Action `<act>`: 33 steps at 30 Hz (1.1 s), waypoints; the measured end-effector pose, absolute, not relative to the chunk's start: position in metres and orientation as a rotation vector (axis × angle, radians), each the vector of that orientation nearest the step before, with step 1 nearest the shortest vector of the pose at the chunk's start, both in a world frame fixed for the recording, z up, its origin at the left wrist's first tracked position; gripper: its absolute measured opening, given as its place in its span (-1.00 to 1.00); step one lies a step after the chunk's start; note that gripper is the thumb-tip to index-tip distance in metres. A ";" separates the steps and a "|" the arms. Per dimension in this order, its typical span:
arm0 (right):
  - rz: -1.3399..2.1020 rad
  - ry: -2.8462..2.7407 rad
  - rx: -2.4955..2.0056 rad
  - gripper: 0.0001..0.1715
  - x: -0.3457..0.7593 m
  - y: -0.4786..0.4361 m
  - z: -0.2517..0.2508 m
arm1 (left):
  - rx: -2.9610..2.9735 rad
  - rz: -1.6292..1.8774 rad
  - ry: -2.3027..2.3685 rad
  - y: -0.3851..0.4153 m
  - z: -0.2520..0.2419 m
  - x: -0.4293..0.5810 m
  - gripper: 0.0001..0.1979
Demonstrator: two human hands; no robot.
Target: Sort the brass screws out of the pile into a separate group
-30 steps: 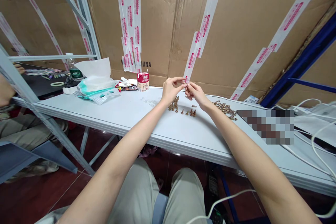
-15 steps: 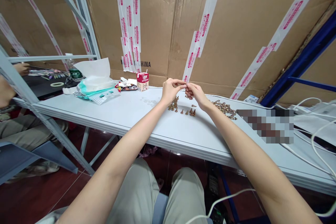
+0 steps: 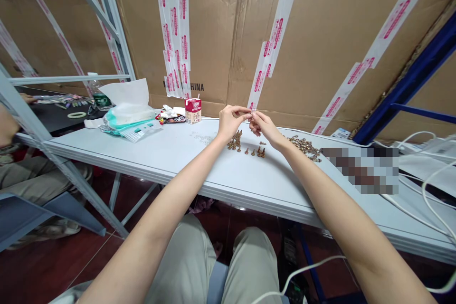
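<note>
My left hand (image 3: 231, 121) and my right hand (image 3: 263, 128) meet above the white folding table (image 3: 171, 152), their fingertips pinching a tiny metal bolt (image 3: 252, 111) that is mostly hidden by my fingers. Just below my hands, several small brass-coloured bolts (image 3: 235, 142) stand in a cluster. Further bolts (image 3: 254, 152) stand in a loose row beside them. A heap of similar bolts (image 3: 304, 147) lies to the right of my right hand.
A small red and white drink carton (image 3: 193, 111), food wrappers, and a tissue pack on a teal-edged bag (image 3: 128, 111) sit at the table's back left. Taped cardboard (image 3: 320, 42) forms the back wall. White cables (image 3: 423, 190) lie at right. A co-worker's hand (image 3: 27, 99) shows at far left.
My hands stay together at nearly the same spot, with small finger shifts around the bolt. The whole view has drifted slightly as my head moves.
</note>
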State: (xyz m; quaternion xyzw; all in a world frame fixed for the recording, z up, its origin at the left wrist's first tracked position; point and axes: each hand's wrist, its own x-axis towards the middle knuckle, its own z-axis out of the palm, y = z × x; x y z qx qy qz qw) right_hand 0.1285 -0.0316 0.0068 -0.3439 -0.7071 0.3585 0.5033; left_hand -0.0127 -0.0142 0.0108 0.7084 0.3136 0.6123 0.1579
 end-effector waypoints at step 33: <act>0.888 -1.675 -0.844 -0.62 0.128 -0.034 0.007 | 2.234 1.756 0.874 -0.015 0.009 -0.014 -0.91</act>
